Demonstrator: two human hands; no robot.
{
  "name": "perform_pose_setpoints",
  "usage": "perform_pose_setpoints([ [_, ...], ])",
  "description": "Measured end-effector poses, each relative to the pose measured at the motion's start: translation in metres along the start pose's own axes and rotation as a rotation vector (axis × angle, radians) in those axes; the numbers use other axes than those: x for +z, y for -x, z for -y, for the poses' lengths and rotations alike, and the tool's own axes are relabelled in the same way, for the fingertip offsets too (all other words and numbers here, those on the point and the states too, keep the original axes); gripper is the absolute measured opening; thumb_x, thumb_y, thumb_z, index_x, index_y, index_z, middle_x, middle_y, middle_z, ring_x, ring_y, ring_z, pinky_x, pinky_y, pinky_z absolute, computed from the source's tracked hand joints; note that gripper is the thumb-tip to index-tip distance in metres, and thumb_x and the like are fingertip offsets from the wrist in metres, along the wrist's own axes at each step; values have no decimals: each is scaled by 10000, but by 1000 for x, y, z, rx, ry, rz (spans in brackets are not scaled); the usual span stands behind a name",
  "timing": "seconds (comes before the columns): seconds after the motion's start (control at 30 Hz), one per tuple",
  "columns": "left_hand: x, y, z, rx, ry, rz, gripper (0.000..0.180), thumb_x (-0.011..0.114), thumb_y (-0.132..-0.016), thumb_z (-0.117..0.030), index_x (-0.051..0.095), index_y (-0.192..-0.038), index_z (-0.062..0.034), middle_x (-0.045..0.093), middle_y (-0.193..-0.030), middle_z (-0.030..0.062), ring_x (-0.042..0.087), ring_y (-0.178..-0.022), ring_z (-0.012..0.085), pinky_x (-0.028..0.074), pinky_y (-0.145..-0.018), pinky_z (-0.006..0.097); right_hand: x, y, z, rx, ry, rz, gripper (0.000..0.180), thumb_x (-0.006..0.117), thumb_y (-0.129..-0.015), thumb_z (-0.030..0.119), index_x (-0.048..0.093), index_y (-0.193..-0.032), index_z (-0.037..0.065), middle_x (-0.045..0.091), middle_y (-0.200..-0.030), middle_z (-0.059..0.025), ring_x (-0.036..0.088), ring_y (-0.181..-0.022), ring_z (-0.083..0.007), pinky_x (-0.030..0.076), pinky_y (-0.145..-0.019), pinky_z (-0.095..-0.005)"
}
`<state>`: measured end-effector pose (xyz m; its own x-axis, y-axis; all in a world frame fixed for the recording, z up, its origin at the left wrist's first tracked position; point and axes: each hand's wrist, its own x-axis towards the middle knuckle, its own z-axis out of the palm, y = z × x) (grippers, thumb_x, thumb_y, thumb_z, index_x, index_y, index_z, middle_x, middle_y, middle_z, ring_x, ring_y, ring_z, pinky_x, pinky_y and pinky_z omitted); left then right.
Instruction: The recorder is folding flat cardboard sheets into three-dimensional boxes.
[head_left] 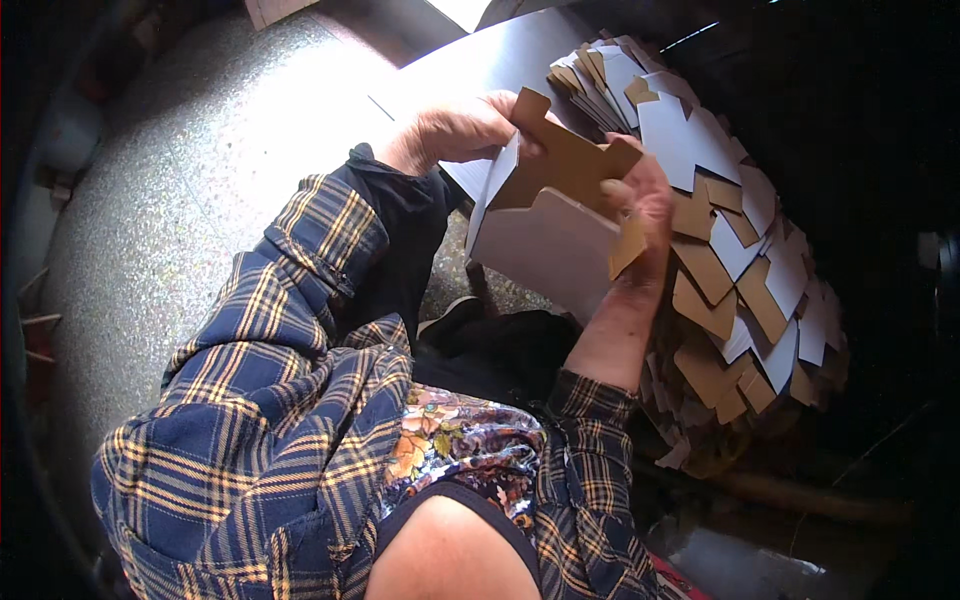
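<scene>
A partly folded cardboard box (pixel 545 240), white outside and brown inside, is held up in front of me between both hands. At its far left edge my left hand (pixel 470 128) grips a raised panel, with part of the fingers hidden behind the card. My right hand (pixel 643 205) is closed on the right end of the box, the thumb reaching over the inner side. A small brown flap sticks out below the right-hand fingers. The box's upper side is open, and its walls stand at angles to one another.
To the right rises a large heap of flat die-cut cardboard pieces (pixel 735 250), brown and white sides mixed. A pale table surface (pixel 500 55) lies beyond my hands. Speckled floor (pixel 180 200) stretches along the left, brightly lit at the top.
</scene>
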<state>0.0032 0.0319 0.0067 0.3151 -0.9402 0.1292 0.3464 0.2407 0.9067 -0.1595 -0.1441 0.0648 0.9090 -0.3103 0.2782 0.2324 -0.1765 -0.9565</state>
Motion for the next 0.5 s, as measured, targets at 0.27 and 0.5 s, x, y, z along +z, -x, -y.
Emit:
perform_pose_setpoints([
  [0.27,7,-1,-5,-57,-237,-23,431,647,-885,-200,540,-1263,-25,612,-1172,116,540,-1101,216,392,-1003,332,11,0,-12,156,89,-1,274,622,-819,26,652,-1090,-7,655,-876,-24,590,-789,-92,480,-753,-246],
  [0.5,17,-3,-13,282,-247,-147,679,570,-875,-532,459,-1356,-66,524,-1273,126,495,-1167,224,383,-1016,389,-3,5,-26,60,75,-305,240,564,-851,4,667,-1066,-26,679,-903,-44,604,-789,-95,482,-717,-248],
])
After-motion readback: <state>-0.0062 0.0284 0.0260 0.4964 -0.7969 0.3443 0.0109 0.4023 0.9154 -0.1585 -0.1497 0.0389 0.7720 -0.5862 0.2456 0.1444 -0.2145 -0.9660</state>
